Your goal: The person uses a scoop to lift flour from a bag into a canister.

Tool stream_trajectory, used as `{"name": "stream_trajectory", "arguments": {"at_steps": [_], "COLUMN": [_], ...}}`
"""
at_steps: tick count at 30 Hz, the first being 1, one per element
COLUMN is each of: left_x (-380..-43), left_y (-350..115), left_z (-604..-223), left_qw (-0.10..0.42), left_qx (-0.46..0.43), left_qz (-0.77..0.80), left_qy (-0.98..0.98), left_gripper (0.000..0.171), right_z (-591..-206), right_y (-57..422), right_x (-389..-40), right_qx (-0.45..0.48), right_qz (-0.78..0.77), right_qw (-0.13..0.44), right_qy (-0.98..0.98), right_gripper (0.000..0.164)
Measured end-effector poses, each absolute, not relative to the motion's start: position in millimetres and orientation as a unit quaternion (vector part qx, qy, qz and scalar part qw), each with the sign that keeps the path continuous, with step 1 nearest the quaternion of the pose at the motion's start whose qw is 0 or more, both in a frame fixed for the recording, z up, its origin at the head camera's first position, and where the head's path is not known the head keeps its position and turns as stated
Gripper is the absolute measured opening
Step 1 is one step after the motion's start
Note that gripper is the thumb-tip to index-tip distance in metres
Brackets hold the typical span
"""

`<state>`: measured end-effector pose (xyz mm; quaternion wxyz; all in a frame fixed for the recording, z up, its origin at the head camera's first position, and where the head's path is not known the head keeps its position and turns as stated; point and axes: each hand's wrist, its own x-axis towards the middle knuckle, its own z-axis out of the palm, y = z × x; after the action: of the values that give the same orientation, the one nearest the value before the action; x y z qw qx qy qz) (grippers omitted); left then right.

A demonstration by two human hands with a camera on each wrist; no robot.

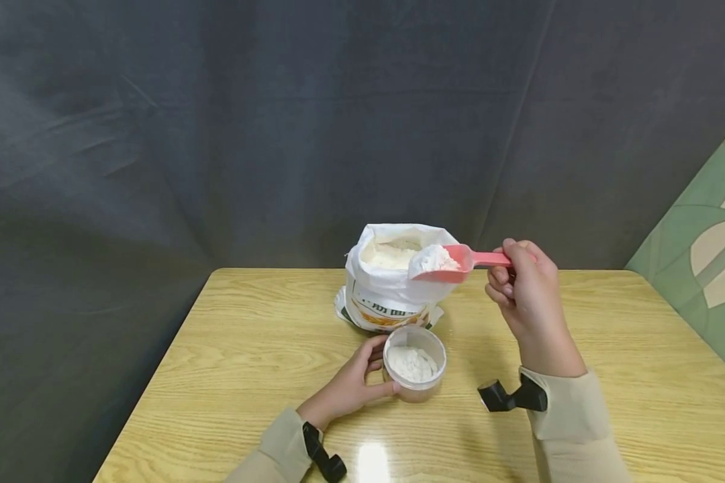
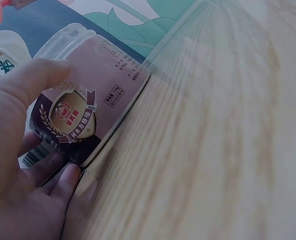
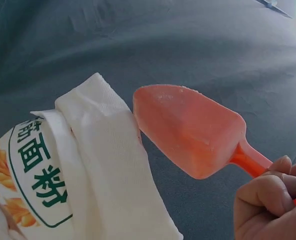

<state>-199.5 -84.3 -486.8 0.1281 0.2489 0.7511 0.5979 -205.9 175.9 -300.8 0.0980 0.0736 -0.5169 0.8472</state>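
My right hand grips the handle of a pink scoop. Heaped with white flour, the scoop is level beside the bag's rim and overlaps the opening in the head view. The flour bag stands upright, its top folded outward and more flour inside. In front of it is a clear plastic jar with a purple label, partly filled with white powder. My left hand holds the jar from the left, thumb near the front and fingers curled round the far side, as the left wrist view also shows.
The wooden table carries the bag and jar near its middle. Behind it hangs a dark grey cloth. A panel with green leaf shapes stands along the right edge.
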Motion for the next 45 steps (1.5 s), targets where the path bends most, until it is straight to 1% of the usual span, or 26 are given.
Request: {"name": "stream_trajectory", "arguments": {"at_steps": [6,11,18,21,26,41,43,45], "left_x": [-199,-198,-197,-197,-198,-201,-201,-201], "left_y": [-83,-83,-84,-84,-85,-84,-84,-84], "left_z": [-485,-484,-484,-484,-485,-486,-487,-487], "left_qw": [0.130,0.130,0.126,0.128,0.128,0.129,0.130,0.130], "left_qx": [0.253,0.250,0.240,0.239,0.241,0.253,0.254,0.255], "left_qz": [0.597,0.597,0.600,0.599,0.600,0.604,0.604,0.605], "left_qy": [0.750,0.751,0.753,0.754,0.752,0.745,0.744,0.743], "left_gripper": [0.079,0.079,0.078,0.079,0.078,0.080,0.080,0.080], "right_z": [-311,-323,-338,-344,-354,-363,-363,-362], "right_y": [184,194,203,207,209,182,178,174], "right_x": [-195,-193,-201,-206,-212,-218,-216,-215], "right_qx": [0.102,0.118,0.172,0.180,0.168,0.111,0.110,0.113], "right_qz": [0.851,0.847,0.833,0.827,0.798,0.640,0.614,0.579], "right_qw": [0.085,0.055,-0.013,-0.029,-0.047,-0.053,-0.049,-0.031], "right_qy": [-0.508,-0.516,-0.526,-0.532,-0.578,-0.758,-0.780,-0.807], "right_gripper": [0.035,0.040,0.042,0.043,0.041,0.027,0.026,0.027]}}
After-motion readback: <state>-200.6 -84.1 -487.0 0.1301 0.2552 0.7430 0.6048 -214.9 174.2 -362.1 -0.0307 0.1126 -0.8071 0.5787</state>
